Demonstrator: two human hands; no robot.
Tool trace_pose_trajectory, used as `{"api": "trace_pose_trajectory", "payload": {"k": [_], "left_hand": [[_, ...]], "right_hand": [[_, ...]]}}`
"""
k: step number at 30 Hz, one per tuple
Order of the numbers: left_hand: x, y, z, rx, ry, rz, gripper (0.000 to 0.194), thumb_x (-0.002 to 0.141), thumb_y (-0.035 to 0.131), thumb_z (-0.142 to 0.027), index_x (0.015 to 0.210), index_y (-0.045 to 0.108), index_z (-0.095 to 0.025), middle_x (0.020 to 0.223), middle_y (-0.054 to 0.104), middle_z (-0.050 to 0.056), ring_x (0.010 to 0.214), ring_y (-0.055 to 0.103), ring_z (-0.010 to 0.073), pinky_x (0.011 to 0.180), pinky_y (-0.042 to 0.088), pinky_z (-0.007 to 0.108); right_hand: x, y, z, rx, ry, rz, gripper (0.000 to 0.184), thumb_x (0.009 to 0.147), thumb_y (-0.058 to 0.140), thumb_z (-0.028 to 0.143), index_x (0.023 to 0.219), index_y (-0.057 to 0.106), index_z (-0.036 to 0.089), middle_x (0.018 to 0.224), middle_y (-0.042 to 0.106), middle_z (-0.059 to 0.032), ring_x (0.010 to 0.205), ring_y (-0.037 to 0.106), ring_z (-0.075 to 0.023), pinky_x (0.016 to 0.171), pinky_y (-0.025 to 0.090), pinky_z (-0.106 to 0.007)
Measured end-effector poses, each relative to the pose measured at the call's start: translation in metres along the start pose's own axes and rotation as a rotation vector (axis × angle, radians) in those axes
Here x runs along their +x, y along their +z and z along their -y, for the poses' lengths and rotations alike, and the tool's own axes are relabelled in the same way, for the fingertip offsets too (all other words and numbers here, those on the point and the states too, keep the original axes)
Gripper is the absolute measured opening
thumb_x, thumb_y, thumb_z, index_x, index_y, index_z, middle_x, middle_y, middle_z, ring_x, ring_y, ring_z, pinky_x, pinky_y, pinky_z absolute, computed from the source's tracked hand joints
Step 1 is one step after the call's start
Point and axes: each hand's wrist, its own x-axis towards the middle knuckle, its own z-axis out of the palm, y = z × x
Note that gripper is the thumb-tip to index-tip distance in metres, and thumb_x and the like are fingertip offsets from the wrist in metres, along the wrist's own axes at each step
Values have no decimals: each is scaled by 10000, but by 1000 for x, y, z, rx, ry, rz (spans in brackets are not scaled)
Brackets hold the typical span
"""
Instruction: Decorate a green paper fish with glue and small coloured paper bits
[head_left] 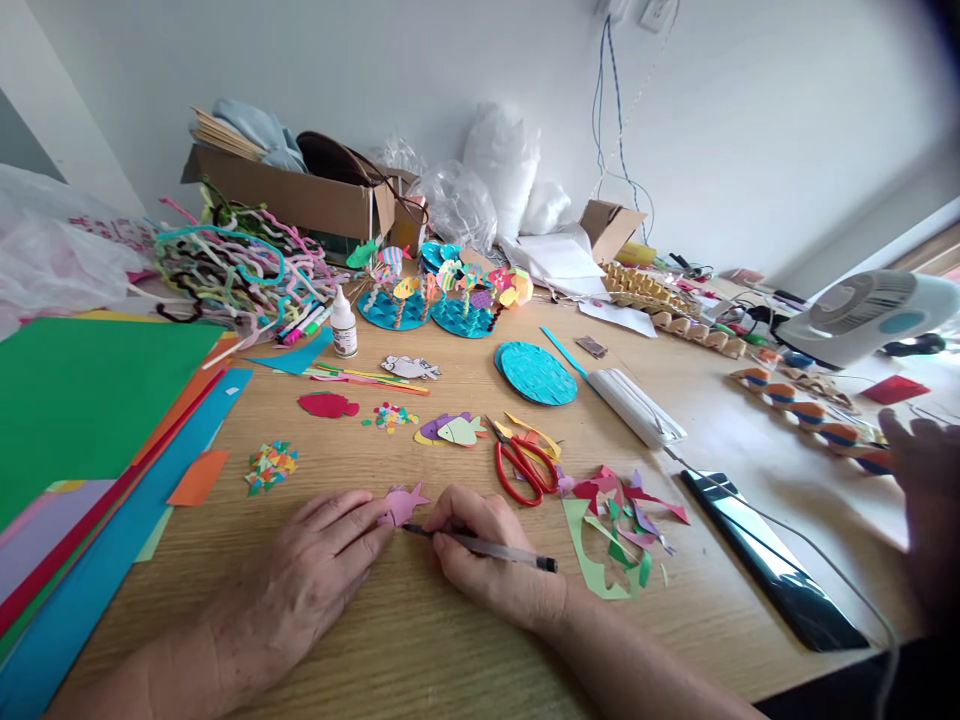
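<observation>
A small pink-purple paper fish [403,504] lies on the wooden table [420,650]. The fingers of my left hand [311,570] stretch flat, their tips resting on the fish's left end and hiding part of it. In my right hand [487,560] is a pen [510,551], gripped between thumb and fingers, its tip at the fish's lower edge. Just beyond are a light green paper fish [459,430] over a purple one [431,430], and a red paper fish [328,404]. Red-handled scissors [521,465] lie past my right hand.
Colored paper sheets [97,400] are stacked at left. Paper scraps [615,520] and a black phone [776,560] lie right, with a power bank [636,405] and cable. Another person's blurred hand [926,480] is at the right edge. A glue bottle [343,328] stands beyond.
</observation>
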Motion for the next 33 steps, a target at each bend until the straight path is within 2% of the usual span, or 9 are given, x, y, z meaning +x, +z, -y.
{"api": "trace_pose_trajectory", "payload": {"k": [17, 24, 33], "left_hand": [[-6, 2, -2, -19, -23, 52, 435, 891, 378, -28, 1234, 570, -213, 1220, 626, 33, 1154, 516, 217, 987, 450, 360], [-2, 1, 0, 7, 7, 12, 415, 899, 364, -26, 1210, 578, -197, 1190, 641, 30, 1103, 541, 213, 943, 475, 344], [-3, 1, 0, 0, 10, 18, 431, 905, 350, -27, 1238, 554, -208, 1202, 632, 20, 1107, 535, 211, 943, 474, 345]], "right_hand": [[1, 1, -1, -37, -9, -9, 138, 654, 469, 87, 706, 529, 200, 569, 494, 64, 476, 411, -82, 499, 341, -185], [0, 1, 1, -32, -24, -29, 137, 652, 460, 78, 691, 509, 200, 568, 477, 66, 481, 402, -80, 497, 335, -181], [-1, 1, -6, -18, -83, -37, 156, 651, 466, 53, 694, 514, 195, 571, 469, 75, 477, 390, -68, 498, 321, -172]]}}
